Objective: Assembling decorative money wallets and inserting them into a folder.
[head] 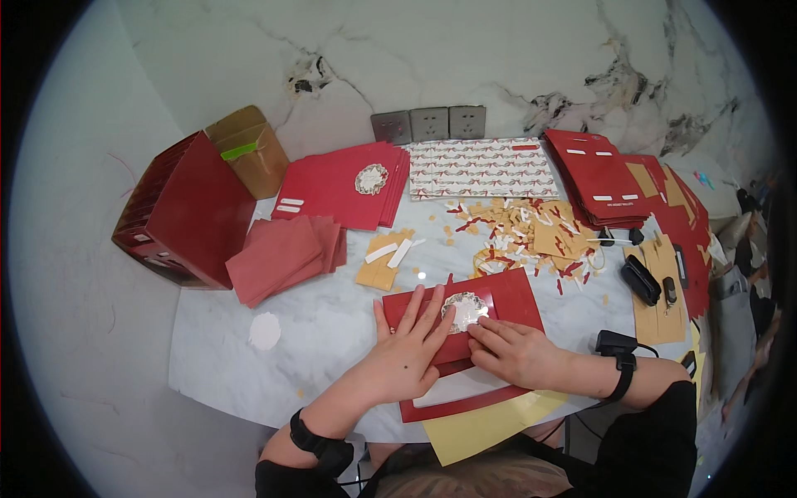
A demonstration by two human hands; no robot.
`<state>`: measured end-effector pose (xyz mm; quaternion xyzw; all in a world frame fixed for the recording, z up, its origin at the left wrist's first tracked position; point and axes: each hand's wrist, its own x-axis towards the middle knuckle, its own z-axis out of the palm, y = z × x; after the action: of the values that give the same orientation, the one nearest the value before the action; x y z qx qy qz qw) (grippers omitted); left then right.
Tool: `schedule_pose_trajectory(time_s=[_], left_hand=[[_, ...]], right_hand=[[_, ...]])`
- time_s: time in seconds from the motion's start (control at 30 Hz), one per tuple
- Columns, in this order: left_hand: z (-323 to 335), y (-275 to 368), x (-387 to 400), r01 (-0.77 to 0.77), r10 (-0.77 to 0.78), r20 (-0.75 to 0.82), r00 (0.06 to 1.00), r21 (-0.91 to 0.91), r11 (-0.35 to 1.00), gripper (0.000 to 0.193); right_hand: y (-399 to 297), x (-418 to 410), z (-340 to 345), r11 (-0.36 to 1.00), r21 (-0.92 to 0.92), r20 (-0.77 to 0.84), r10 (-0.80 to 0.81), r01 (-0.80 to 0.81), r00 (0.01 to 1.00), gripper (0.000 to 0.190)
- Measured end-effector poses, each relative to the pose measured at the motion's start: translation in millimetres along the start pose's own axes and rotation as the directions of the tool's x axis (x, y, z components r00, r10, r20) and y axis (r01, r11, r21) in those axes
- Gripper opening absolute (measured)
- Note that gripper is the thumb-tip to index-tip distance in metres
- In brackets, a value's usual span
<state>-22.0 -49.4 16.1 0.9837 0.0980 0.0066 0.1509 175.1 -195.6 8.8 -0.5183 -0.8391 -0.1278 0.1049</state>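
A red paper folder (520, 299) lies at a slant near the table's front edge. On it sits a round wreath sticker (464, 309), pale in the middle and shiny. My left hand (408, 348) rests flat over the folder's left side with fingers spread, its index fingertip by the sticker. Fingertips of my right hand (517, 352) press at the sticker's lower right edge; whether they pinch anything is hidden. Below both hands shows a white panel (461, 392) with a red border. Yellow paper (492, 429) sticks out under the folder, past the table edge.
At left stand a dark red box (202, 205) and a cardboard box (261, 162). Red envelopes (280, 255), red folders (330, 187) and a patterned stack (482, 168) lie behind. Paper scraps (517, 230) spread mid-table. A black case (640, 280) lies right; a white scalloped disc (266, 330) left.
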Motion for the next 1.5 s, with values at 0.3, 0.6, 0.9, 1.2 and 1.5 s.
schedule_pose_trajectory(time_s=[0.3,0.6,0.9,1.2,1.5], left_hand=[[4.9,-1.4,-3.1,0.047,-0.051,0.081,0.995,0.046,0.998,0.086],[4.1,-0.2,3.3,0.091,-0.083,-0.083,0.993,0.091,0.992,0.070],[21.9,-10.5,6.1,0.073,-0.064,-0.097,0.993,0.091,0.993,0.064],[22.6,-8.0,3.8,0.072,-0.063,-0.118,0.991,0.080,0.994,0.065],[25.8,-11.0,5.6,0.060,-0.049,-0.167,0.985,0.062,0.996,0.066]], right_hand=[[3.3,-3.2,-3.6,0.990,0.140,0.034,0.019,-0.024,0.999,0.033],[3.9,-5.5,-3.8,0.984,0.170,0.059,0.041,-0.050,0.997,0.037],[8.1,17.9,-9.9,0.943,0.271,0.082,0.177,-0.192,0.981,0.067],[7.1,10.7,6.6,0.963,0.199,0.171,0.150,-0.183,0.974,0.088],[15.0,10.2,7.3,0.961,0.229,0.151,0.124,-0.157,0.981,0.083]])
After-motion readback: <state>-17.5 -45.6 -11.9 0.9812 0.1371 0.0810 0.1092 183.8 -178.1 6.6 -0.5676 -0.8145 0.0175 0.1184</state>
